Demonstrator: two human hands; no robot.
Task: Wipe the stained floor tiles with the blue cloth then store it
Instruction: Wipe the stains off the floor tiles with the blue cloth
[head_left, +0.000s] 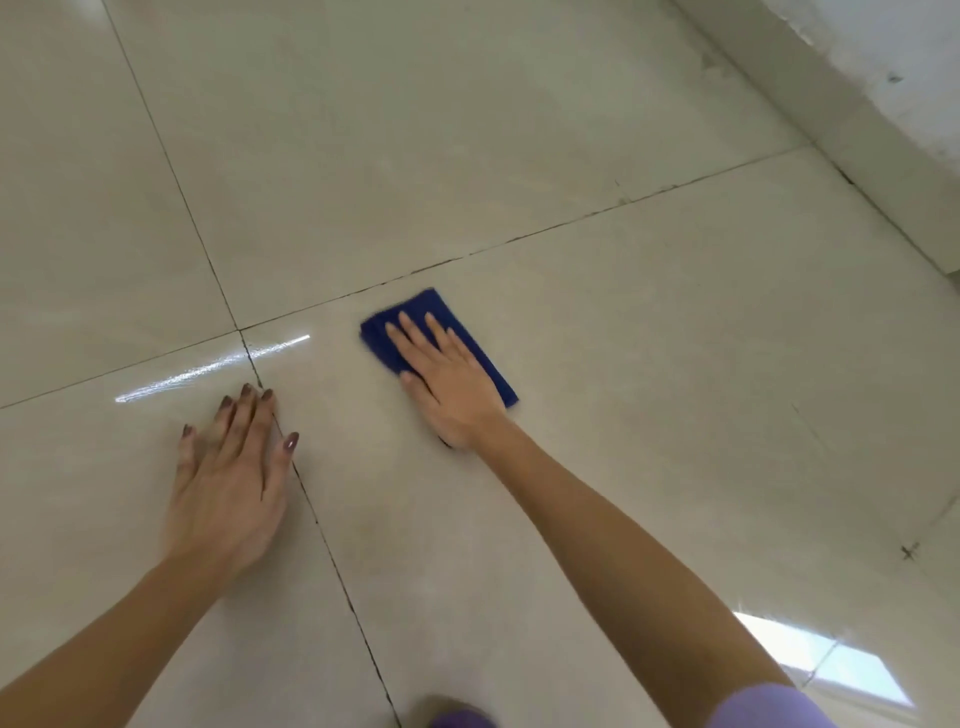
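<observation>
**Midway: wiping pale floor tiles with a blue cloth**

Now my right hand (451, 387) lies flat, fingers spread, pressing the folded blue cloth (410, 325) onto a beige floor tile (649, 364), just below a dark grout line (545, 231). My left hand (231, 488) rests open-palmed across another joint, bracing me. I judge wiping underway; grime shows in the grout, and storing the cloth remains undone.

My right hand (447, 384) is covering the middle of the blue cloth (483, 358), whose near end is smearing into blur at 6 o'clock. A purple sleeve (763, 706) is getting cut off by the bottom edge.
</observation>
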